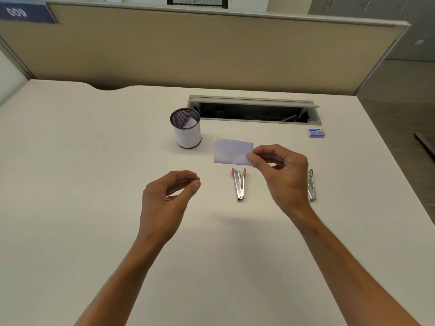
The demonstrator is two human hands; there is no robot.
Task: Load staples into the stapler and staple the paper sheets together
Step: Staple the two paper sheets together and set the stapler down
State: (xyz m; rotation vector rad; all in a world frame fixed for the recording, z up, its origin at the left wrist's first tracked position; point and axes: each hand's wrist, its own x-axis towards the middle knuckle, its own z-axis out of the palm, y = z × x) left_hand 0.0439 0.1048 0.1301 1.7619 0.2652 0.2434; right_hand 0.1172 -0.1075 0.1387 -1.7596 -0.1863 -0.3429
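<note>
Office cubicle setup here: a pale cream desk [70, 149] backed by a tan fabric partition [188, 48], with an open cable hatch [254, 111] cut into the desktop at the far side. The right hand [280, 175] is raised above the desk, pinching a small folded white paper slip [231, 152] by its right edge between thumb and fingers. The left hand [168, 196] hovers with fingers loosely curled, holding nothing. Between the two hands, closer to the right one, lies a silver metal stapler with pink ends [239, 184], flat on the desk. Just right of the right hand sits a second silver metal piece [311, 185], partly hidden. Beyond the left hand stands a black mesh pen cup lined with white paper [187, 130]. Far past the right hand is a small blue staple box [316, 132].
</note>
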